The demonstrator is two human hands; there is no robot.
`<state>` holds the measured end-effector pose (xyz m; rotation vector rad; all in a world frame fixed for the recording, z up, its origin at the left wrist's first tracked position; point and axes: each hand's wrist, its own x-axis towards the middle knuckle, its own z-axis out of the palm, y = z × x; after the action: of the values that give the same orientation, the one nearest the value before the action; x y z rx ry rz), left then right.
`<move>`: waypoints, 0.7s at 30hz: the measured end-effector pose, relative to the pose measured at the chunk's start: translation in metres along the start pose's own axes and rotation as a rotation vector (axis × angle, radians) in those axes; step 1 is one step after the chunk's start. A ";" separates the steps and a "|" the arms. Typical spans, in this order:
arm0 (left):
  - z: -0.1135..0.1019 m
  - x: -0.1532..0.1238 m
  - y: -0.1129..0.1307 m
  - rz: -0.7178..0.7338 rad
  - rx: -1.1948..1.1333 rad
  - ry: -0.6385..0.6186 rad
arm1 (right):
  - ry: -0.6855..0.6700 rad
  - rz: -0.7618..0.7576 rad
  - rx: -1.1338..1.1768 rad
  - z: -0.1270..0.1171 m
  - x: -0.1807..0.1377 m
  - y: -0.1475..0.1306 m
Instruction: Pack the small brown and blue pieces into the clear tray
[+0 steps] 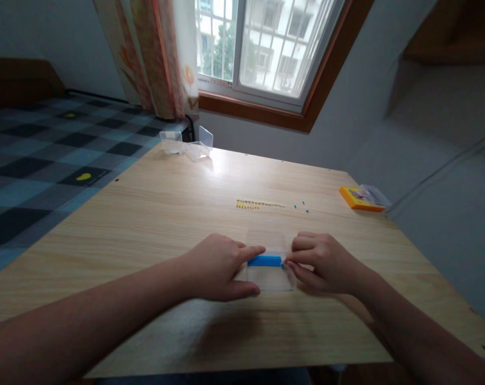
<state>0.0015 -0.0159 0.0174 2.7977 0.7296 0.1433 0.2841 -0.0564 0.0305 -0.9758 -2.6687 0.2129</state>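
Note:
A clear square plate (269, 278) lies on the wooden table (146, 224) with a row of small blue beads (265, 260) across it. My left hand (218, 267) rests on the plate's left edge, index finger stretched to the blue row, thumb at the plate's front edge. My right hand (324, 263) is curled at the plate's right edge, fingertips pinched at the end of the blue row. What the pinch holds is too small to make out.
A line of yellow beads (258, 203) and a few loose blue beads (301, 206) lie further back. An orange box (360, 198) sits at the right edge, clear plastic containers (188, 144) at the far corner. A checkered bed (45, 155) is to the left.

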 end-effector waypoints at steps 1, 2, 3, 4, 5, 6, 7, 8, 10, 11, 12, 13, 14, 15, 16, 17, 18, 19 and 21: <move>0.000 0.000 0.000 0.000 0.000 -0.002 | -0.007 -0.014 0.018 -0.001 0.000 0.000; 0.000 0.000 0.000 0.000 0.000 -0.004 | -0.015 -0.026 0.031 -0.001 0.000 0.001; 0.000 0.000 0.000 0.000 0.001 -0.005 | -0.024 -0.034 0.039 -0.001 0.000 0.001; -0.001 0.000 0.001 -0.001 0.002 -0.005 | -0.031 -0.037 0.041 0.000 0.000 0.002; -0.001 0.000 0.001 -0.002 0.002 -0.004 | -0.039 -0.035 0.039 0.000 0.000 0.002; -0.001 0.000 0.001 -0.003 0.001 -0.002 | -0.048 -0.031 0.035 0.001 0.000 0.002; -0.002 0.000 0.001 -0.005 0.000 0.001 | -0.055 -0.026 0.033 0.002 0.000 0.002; -0.002 0.000 0.002 -0.006 -0.002 0.003 | -0.061 -0.020 0.031 0.003 0.000 0.002; -0.002 0.000 0.002 -0.002 -0.005 0.004 | -0.068 -0.010 0.031 0.004 -0.001 0.002; -0.002 0.000 0.002 0.000 -0.006 0.002 | -0.069 -0.005 0.030 0.004 -0.001 0.002; -0.002 0.000 0.002 0.001 -0.006 0.000 | -0.068 -0.002 0.029 0.004 -0.001 0.002; -0.002 0.000 0.002 0.000 -0.005 -0.001 | -0.067 0.001 0.028 0.005 -0.001 0.002; -0.002 0.000 0.002 -0.001 -0.004 -0.002 | -0.068 0.003 0.029 0.005 -0.002 0.002; -0.002 0.000 0.002 -0.004 -0.001 -0.004 | -0.068 0.003 0.033 0.005 -0.002 0.002; -0.002 0.000 0.002 -0.008 0.002 -0.008 | -0.068 0.004 0.035 0.005 -0.002 0.003; -0.002 0.000 0.002 -0.010 0.005 -0.012 | -0.064 0.005 0.035 0.005 -0.002 0.003; -0.002 0.000 0.002 -0.010 0.007 -0.015 | -0.061 0.005 0.034 0.005 -0.002 0.003; -0.002 0.000 0.002 -0.009 0.008 -0.015 | -0.057 0.005 0.033 0.005 -0.002 0.003; -0.001 0.000 0.001 -0.006 0.007 -0.010 | -0.046 -0.001 0.028 0.004 -0.001 0.003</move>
<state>0.0022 -0.0168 0.0187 2.8006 0.7377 0.1261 0.2854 -0.0550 0.0252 -0.9731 -2.7002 0.2750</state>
